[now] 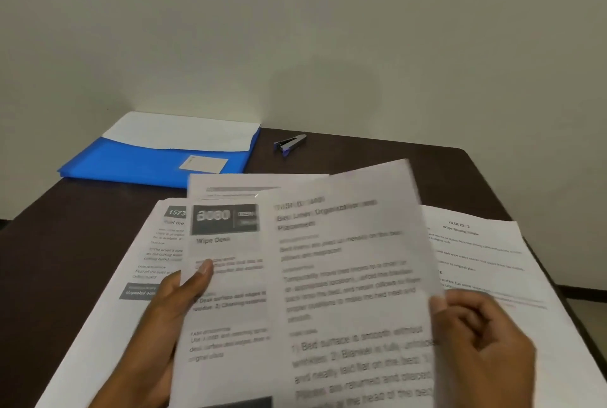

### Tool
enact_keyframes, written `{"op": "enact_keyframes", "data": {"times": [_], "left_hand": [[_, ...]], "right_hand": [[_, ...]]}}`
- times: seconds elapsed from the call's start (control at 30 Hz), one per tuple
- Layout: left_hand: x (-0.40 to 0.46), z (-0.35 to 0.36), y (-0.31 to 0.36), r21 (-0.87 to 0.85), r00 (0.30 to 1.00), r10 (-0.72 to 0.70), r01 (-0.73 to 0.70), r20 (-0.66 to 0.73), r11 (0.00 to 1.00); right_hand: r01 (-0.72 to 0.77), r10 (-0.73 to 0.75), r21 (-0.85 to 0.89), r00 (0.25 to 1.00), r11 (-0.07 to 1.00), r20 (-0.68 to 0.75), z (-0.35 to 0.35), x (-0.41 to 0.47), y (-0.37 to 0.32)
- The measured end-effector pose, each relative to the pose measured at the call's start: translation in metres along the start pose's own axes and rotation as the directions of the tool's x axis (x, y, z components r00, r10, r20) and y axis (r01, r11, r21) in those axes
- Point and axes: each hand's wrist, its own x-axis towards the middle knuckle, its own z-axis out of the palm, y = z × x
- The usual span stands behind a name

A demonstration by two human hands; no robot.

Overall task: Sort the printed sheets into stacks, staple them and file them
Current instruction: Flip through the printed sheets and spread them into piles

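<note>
My left hand [170, 315] grips a bundle of printed sheets headed "Wipe Desk" [226, 276], thumb on its front. My right hand [483, 342] pinches the right edge of a blurred sheet about bed linen [348, 276], raised in front of the bundle. Under them, flat on the dark table [394, 154], lie a sheet marked "1573" [154, 253] at the left and a "Wipe Dining Table" sheet [486, 253] at the right. A blue folder [154, 161] with white sheets [184, 131] on it lies at the far left. A small stapler [290, 143] sits beside it.
A plain wall [295, 29] rises right behind the table's far edge. The table's right edge [532, 243] runs diagonally toward me, with dark floor beyond it. A white label [203, 163] is stuck on the folder's cover.
</note>
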Motion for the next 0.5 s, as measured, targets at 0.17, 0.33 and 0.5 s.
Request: {"op": "enact_keyframes", "data": {"times": [0.17, 0.33, 0.5], "left_hand": [[-0.009, -0.011, 0.006, 0.057, 0.999, 0.02, -0.018, -0.029, 0.998], [-0.014, -0.012, 0.003, 0.125, 0.995, 0.076, -0.067, -0.066, 0.99], [-0.019, -0.006, 0.006, 0.15, 0.99, 0.108, -0.093, -0.095, 0.984]], "right_hand": [[-0.078, 0.045, -0.148, 0.976, 0.986, -0.212, -0.076, 0.048, -0.015], [-0.132, 0.032, -0.344, 0.959, 0.93, -0.282, -0.127, 0.086, 0.049], [-0.121, -0.061, -0.551, 0.952, 0.826, -0.301, -0.103, 0.076, 0.019]]}}
